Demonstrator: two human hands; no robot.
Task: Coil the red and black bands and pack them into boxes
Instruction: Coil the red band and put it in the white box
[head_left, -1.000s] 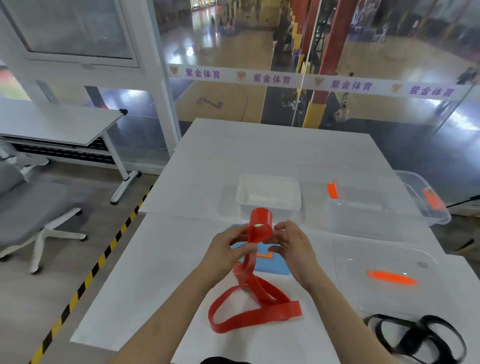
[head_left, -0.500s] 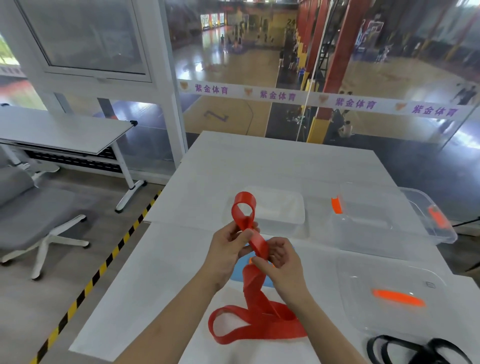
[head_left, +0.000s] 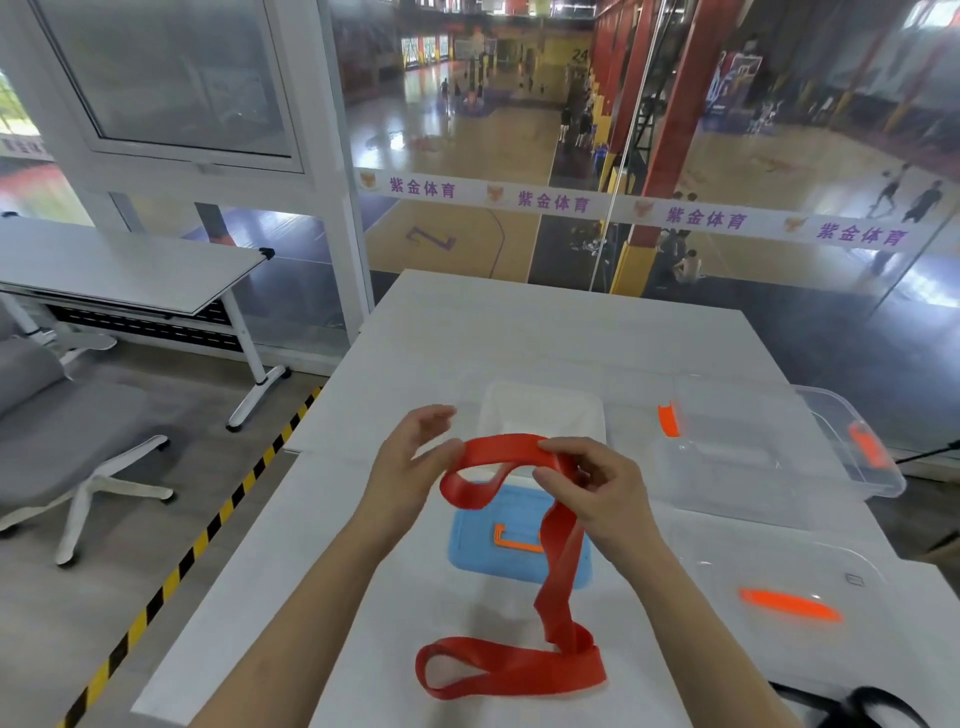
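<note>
View from the head, looking down at a white table (head_left: 545, 332). A red band (head_left: 498, 451) is held up in the air between two bare hands. The right hand (head_left: 597, 493) pinches it with thumb and curled fingers. The left hand (head_left: 410, 462) is loosely open, its thumb tip touching the band's left bend and its fingers lifted clear. The held stretch runs left to right between the hands. From the right hand the loose tail drops toward the person and ends in a flat loop on the table, nearer the right arm. The band is wide, thin, glossy and limp, and twists as it hangs. A blue lid (head_left: 478, 540) lies under the hands, and an open white box (head_left: 540, 410) sits just beyond. At the blurred lower right corner is what looks like the black band (head_left: 862, 706)
</note>
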